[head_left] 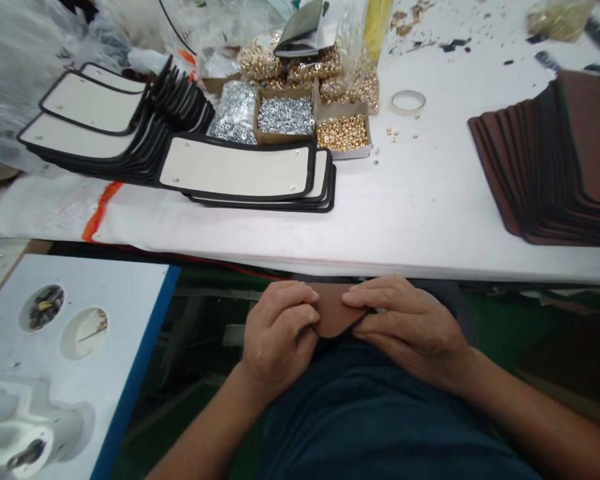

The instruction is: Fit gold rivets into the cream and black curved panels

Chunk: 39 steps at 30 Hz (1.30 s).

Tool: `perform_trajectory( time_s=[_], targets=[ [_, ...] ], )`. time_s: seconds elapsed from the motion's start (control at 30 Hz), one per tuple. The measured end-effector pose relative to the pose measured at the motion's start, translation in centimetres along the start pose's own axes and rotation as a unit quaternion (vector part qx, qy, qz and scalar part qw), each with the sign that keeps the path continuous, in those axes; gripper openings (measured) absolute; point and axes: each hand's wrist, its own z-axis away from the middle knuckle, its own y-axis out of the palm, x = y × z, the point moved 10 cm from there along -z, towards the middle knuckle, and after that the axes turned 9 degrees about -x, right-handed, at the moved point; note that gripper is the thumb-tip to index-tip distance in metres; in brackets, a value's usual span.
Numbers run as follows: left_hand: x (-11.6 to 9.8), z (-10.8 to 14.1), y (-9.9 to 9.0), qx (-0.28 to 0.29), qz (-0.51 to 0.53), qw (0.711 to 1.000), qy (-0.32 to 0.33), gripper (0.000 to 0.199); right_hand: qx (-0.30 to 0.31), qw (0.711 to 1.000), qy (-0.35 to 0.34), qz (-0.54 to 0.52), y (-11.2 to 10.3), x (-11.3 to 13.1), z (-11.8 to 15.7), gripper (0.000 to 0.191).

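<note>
Brown panel (336, 308) in both hands, a person sits at the front edge of a white table (405, 230), the piece held over the lap just short of that edge. The left hand (283, 330), fingers curled in, pinches one side; the right hand (410, 327), partly closed, grips the other between fingers and thumb. Beyond the edge, a strip of white tabletop runs between white panels with black borders (240, 167) at left and a fanned brown stack (545, 160) at right. Farther back sit boxes of silver rings (286, 115) and gold rings (343, 132), near a tape roll (408, 101). A blue-edged machine top (125, 313) bounds the left side.
</note>
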Motion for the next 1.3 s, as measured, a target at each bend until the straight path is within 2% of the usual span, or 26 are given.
perform_trajectory(
  time_s=[0.27,0.4,0.6,0.73,0.83,0.93,1.0,1.07,1.17,1.3],
  targets=[
    [-0.3,0.4,1.3,0.080,0.019,0.997,0.003,0.026,-0.027,1.000,0.002,-0.005,0.2,0.2,1.1,0.013],
    [-0.3,0.9,2.0,0.119,0.012,0.993,0.014,0.033,-0.027,1.000,0.002,-0.014,0.2,0.0,1.5,0.015],
    [-0.1,0.9,2.4,0.127,0.029,0.991,-0.010,0.033,-0.022,1.000,0.008,-0.016,-0.1,-0.2,1.0,0.012],
    [-0.1,0.7,2.6,0.126,0.104,0.985,-0.057,0.034,-0.021,0.999,0.017,-0.024,0.0,-0.9,0.7,0.009],
    [1.3,0.8,2.7,0.113,0.154,0.968,-0.162,0.021,-0.024,0.999,0.032,-0.017,0.0,-1.4,0.5,0.010],
    [4.3,2.0,2.8,0.088,0.154,0.931,-0.319,0.002,-0.087,0.993,0.051,0.055,-1.3,-1.2,0.1,0.015],
    [6.1,3.4,3.2,0.068,0.174,0.885,-0.427,0.012,-0.140,0.982,0.053,0.111,-2.2,-0.6,-0.3,0.017],
    [7.1,4.7,3.9,0.049,0.233,0.824,-0.514,0.020,-0.144,0.981,0.052,0.115,-1.9,0.0,-0.9,0.019],
    [7.2,5.6,4.9,0.020,0.324,0.753,-0.572,0.026,-0.096,0.992,0.061,0.057,-0.1,-0.4,-1.9,0.019],
    [6.6,5.8,5.3,0.013,0.381,0.716,-0.585,0.022,-0.073,0.994,0.080,0.021,1.3,-1.8,-2.4,0.018]
  ],
)
